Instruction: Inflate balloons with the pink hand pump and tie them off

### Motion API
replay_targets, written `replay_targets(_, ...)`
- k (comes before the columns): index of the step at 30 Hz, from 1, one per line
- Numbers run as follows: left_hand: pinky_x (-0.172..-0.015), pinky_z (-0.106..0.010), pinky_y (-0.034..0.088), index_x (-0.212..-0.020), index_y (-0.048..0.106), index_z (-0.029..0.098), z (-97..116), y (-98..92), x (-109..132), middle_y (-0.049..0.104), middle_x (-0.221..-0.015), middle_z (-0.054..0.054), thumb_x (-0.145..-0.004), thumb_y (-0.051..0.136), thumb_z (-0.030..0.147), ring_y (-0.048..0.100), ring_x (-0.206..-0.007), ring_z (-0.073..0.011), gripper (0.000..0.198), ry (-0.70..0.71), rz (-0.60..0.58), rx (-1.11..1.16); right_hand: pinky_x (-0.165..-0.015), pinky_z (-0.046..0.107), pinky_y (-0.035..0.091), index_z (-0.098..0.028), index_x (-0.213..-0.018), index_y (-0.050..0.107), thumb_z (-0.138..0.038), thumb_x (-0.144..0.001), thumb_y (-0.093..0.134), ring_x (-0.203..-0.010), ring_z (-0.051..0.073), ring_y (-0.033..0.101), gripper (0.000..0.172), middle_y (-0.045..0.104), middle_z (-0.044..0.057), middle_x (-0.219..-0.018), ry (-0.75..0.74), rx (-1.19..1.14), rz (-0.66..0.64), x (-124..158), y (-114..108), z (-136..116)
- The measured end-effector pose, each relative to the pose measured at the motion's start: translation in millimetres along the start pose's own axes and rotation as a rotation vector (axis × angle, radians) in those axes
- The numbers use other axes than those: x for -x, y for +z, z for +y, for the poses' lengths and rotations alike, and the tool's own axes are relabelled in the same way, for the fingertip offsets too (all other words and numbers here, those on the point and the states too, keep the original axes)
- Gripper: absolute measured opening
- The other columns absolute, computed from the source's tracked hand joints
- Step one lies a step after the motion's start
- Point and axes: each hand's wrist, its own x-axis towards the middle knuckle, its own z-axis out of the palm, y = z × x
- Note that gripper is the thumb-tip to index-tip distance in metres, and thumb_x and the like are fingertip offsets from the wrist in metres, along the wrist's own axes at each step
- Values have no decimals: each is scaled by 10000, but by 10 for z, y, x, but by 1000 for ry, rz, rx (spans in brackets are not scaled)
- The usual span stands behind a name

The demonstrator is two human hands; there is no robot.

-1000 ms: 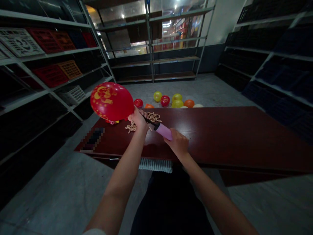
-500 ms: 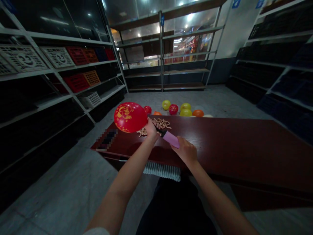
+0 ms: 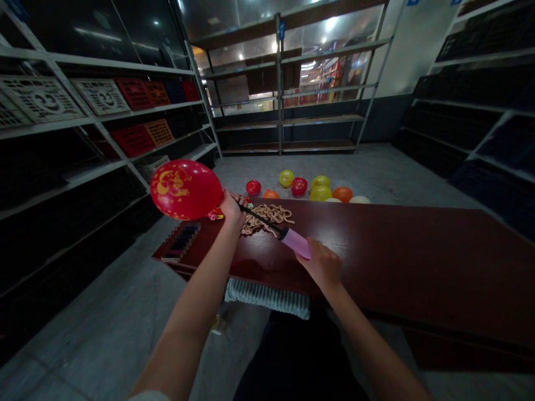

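Observation:
A red balloon (image 3: 186, 190) with yellow printing, inflated, points to the left above the table's left end. My left hand (image 3: 232, 207) is closed at the balloon's neck and the far end of a balloon pump. The pump's black rod (image 3: 263, 220) runs from there, drawn out, to its pink barrel (image 3: 296, 243). Around that barrel my right hand (image 3: 321, 262) is wrapped. Under the rod, a heap of tan, string-like strands (image 3: 273, 213) lies on the table. Small colourful pieces (image 3: 215, 214) show beside my left hand; the nozzle is hidden in its fingers.
The dark red table (image 3: 397, 250) spans the front. A blurred dark flat object (image 3: 181, 242) lies at its left end. A grey ribbed cushion (image 3: 267, 298) sits at the near edge. Beyond are yellow balloons (image 3: 320, 192) and others on the floor, then racks with crates (image 3: 134, 93).
My left hand and the red balloon have moved left, away from my right hand. More of the pump's black rod now shows. The balloon looks larger.

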Motion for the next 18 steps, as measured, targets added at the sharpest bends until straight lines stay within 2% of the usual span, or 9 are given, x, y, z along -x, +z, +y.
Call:
replay_targets(4,-353,-209,223,-608,287,202,-376,81,167,296,-462,73,-934,473,263,291,-327,-58,381,-51,-15,-13,-612,325,345,-200,-1111,617,-396,-851,580,-714,220,647,327,697,71,-853,23,-3,-30,-7,5,25)
replay_targets(8,-345,-213,221,-606,306,209,-748,125,470,290,-450,74,-926,530,381,292,-313,-61,427,-135,-23,-24,-602,323,334,-195,-1125,601,-403,-859,563,-715,226,639,340,702,86,-875,43,18,-19,-17,9,28)
replay_targets(11,-344,-221,237,-602,327,211,-942,102,664,297,-448,70,-927,533,437,308,-310,-68,446,-185,-78,-6,-593,319,319,-196,-1085,611,-405,-860,563,-689,218,625,311,694,82,-848,65,38,-10,-11,-32,31)
replay_targets(14,-349,-218,244,-603,326,211,-1006,53,736,300,-449,69,-939,520,411,313,-315,-68,437,-179,-93,17,-593,317,312,-184,-1080,621,-407,-859,581,-687,208,623,317,689,83,-851,62,44,-9,6,-76,23)
replay_targets(18,-358,-206,243,-626,329,208,-909,-34,662,318,-465,78,-927,541,347,310,-327,-59,394,-176,-2,-1,-587,317,302,-176,-1109,627,-426,-884,563,-684,195,624,343,688,79,-852,-9,73,-23,22,-52,-13)
